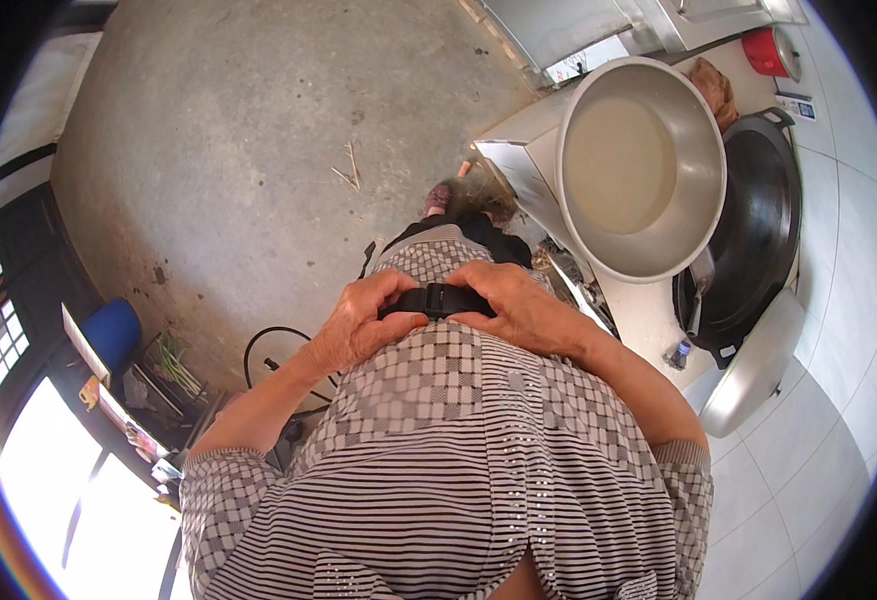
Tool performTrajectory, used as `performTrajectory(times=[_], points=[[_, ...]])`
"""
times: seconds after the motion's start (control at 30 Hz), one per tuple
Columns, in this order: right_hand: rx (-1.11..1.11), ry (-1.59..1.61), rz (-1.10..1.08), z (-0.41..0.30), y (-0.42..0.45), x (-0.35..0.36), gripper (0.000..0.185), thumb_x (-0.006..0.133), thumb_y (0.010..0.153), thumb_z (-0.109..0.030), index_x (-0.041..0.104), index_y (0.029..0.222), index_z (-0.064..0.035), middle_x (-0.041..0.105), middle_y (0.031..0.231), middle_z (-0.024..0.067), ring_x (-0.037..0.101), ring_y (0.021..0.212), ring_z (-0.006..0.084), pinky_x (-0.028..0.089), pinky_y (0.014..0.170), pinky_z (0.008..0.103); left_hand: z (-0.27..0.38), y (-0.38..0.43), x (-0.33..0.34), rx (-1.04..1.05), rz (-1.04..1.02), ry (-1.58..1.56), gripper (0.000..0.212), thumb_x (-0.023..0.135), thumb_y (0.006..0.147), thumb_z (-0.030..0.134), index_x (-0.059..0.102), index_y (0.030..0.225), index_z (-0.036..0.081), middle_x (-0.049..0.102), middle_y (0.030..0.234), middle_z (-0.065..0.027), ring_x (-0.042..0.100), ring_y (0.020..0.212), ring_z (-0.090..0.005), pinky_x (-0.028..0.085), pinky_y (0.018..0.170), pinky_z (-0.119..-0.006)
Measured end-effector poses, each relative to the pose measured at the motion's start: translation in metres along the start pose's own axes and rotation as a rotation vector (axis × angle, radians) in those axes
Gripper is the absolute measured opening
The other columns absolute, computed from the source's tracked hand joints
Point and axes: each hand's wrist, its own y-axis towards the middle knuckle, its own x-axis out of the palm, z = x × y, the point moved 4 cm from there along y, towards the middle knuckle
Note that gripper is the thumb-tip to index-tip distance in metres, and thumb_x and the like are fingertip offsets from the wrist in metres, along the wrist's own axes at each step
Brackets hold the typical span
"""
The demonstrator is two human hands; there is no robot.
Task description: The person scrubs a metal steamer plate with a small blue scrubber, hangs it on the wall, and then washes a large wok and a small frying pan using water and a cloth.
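Note:
A black waist strap with a plastic buckle (436,301) runs across the front of my patterned shirt (438,360). My left hand (363,315) grips the strap on the left of the buckle, thumb below and fingers above. On the other side, my right hand (513,304) holds the strap the same way. The two halves of the buckle look joined between my hands. Part of the strap is hidden behind my fingers.
On the counter to the right, a large metal basin (697,180) holds cloudy liquid. Beside it are a black wok (757,217), a metal lid (753,367) and a red pot (767,54). A black cable (251,345) loops at left, near a blue bucket (113,334).

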Motion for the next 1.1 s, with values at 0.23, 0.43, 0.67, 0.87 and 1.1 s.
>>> performTrajectory(times=[0.23,0.43,0.67,0.87,1.1], points=[[-0.047,-0.140,0.109,-0.001,-0.003,0.005,0.029,0.063,0.075,-0.018,0.051,0.091,0.0029,0.056,0.081,0.0198,0.055,0.078,0.0367,0.044,0.067,0.0413,-0.005,0.001,0.000,0.016,0.017,-0.045,0.026,0.067,0.074,0.016,0.053,0.089,0.000,0.049,0.065,-0.0022,0.044,0.056,-0.0077,0.037,0.049,-0.023],[0.041,-0.028,0.094,0.004,-0.011,-0.003,0.031,0.065,0.074,-0.022,0.053,0.092,0.0010,0.055,0.082,0.0179,0.055,0.075,0.0347,0.043,0.066,0.0406,-0.009,0.001,-0.001,0.088,0.073,0.025,0.028,0.068,0.071,0.015,0.053,0.089,0.000,0.048,0.065,-0.0033,0.042,0.055,-0.0094,0.036,0.050,-0.024],[-0.004,-0.121,0.169,0.010,-0.017,0.000,0.028,0.065,0.074,-0.023,0.054,0.090,-0.0024,0.054,0.080,0.0154,0.055,0.073,0.0327,0.043,0.062,0.0395,-0.007,0.003,-0.001,0.057,0.050,-0.014,0.029,0.068,0.070,0.013,0.053,0.090,-0.001,0.047,0.068,-0.0036,0.041,0.057,-0.0099,0.036,0.051,-0.025],[0.013,-0.085,0.198,0.011,-0.016,0.003,0.027,0.066,0.074,-0.022,0.054,0.090,-0.0026,0.055,0.080,0.0150,0.056,0.072,0.0319,0.043,0.062,0.0388,-0.004,0.005,-0.002,0.100,0.069,0.014,0.028,0.067,0.070,0.011,0.053,0.091,-0.001,0.047,0.069,-0.0029,0.040,0.057,-0.0092,0.035,0.051,-0.024],[0.058,-0.028,0.186,0.013,-0.011,0.002,0.026,0.067,0.073,-0.021,0.056,0.087,-0.0017,0.056,0.077,0.0146,0.057,0.070,0.0307,0.044,0.062,0.0376,-0.004,0.006,-0.004,0.102,0.077,0.023,0.026,0.067,0.070,0.010,0.054,0.090,-0.001,0.047,0.068,-0.0019,0.040,0.057,-0.0079,0.035,0.050,-0.023]])
